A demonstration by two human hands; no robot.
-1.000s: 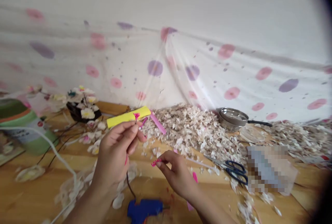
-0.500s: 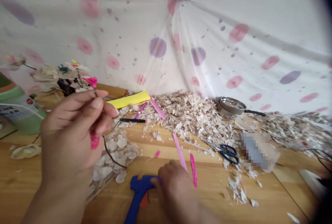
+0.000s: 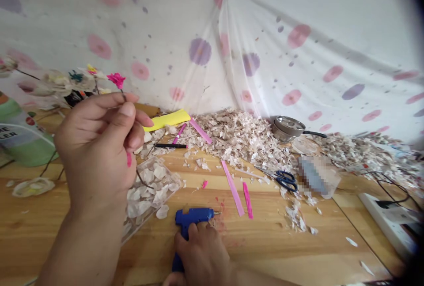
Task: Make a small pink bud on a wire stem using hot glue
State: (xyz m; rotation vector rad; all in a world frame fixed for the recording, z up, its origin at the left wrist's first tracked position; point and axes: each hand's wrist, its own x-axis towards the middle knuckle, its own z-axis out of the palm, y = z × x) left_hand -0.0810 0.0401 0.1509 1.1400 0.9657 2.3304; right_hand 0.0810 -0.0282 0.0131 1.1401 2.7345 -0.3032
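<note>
Nearest edge, centre: right hand lies on the wooden table, fingers wrapped round the grip of a blue glue gun that rests on the boards, nozzle pointing right. Left of it, left hand raised above the table, thumb and forefinger pinched on a thin dark wire stem tipped with a small pink bud; the stem's lower end trails down below the palm. Just under that hand, a clear tray of pale petals. Right of the gun, two pink strips lie side by side. Farther right, blue-handled scissors. Beyond, a broad heap of pale scraps, a yellow roll and a small metal pan. Far back, a spotted sheet.
</note>
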